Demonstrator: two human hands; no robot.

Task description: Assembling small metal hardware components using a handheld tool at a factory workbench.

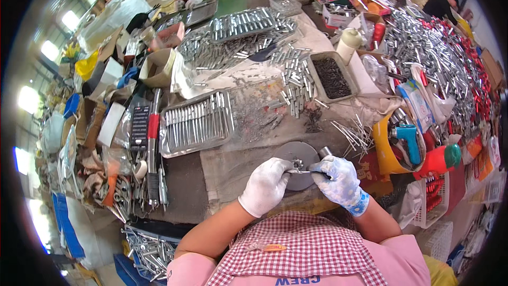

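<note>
Left hand [266, 184]: in a white glove, fingers curled shut on a small metal part [298, 167], pinching it at the fingertips.
Right hand [338, 179]: in a white glove with blue specks, fingers closed on the same small metal part from the other side.
Small metal part: between the two hands, just above the round grey disc [296, 153], near the desk's front edge.
Round grey disc: flat on the desk [222, 164], partly hidden by both hands.
Short metal cylinder [324, 152]: upright, just beside the disc, close to the right hand.
Tray of metal rods [197, 122]: left of the disc, well apart from the hands.
Box of dark screws [332, 77]: farther back on the desk.
</note>
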